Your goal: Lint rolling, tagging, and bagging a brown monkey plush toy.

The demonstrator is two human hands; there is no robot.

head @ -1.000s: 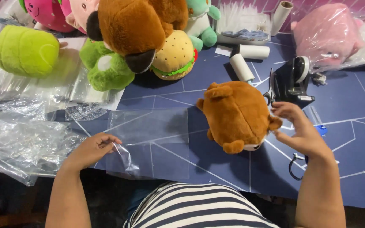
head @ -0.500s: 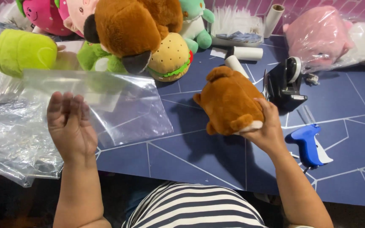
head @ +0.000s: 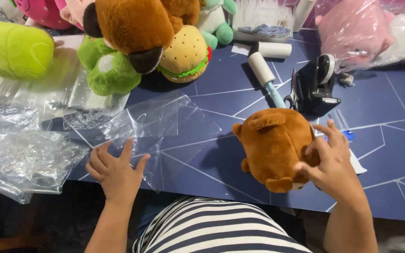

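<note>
L→R, head view. Far left edge of desk (head: 390, 140): pile of crumpled clear plastic bags (head: 19, 154), nothing visible inside them. Lime green plush (head: 15, 50) sits at far-left corner, on top of flat bags.

Left hand (head: 116, 173) at near edge of desk, palm down, fingers (head: 126, 151) spread apart, loosely fanned. Fingertips rest on near edge of a clear plastic bag (head: 160, 126); bag lies flat-ish on desk, one corner lifted, empty. No pinch visible, just pressing down.

Behind bag, far edge: green frog plush (head: 111, 70), big brown plush (head: 132, 28) above it, burger plush (head: 183, 52) just beside.

Centre-right: small brown bear plush (head: 273, 145) on desk, near the near edge. Right hand (head: 333, 164) is on its right side, fingers (head: 322, 150) curled and slightly apart, tips touching the plush; thumb down by the lower end. Loose cupping contact; can't tell if it's a firm grip.

Behind bear: lint roller (head: 263, 70), black tape dispenser (head: 317, 86) w/ scissors (head: 292, 96) leaning beside. Blue item just right of the hand, mostly hidden.

Far-right corner: pink plush in a clear bag (head: 352, 30), bag closed around it.
</note>
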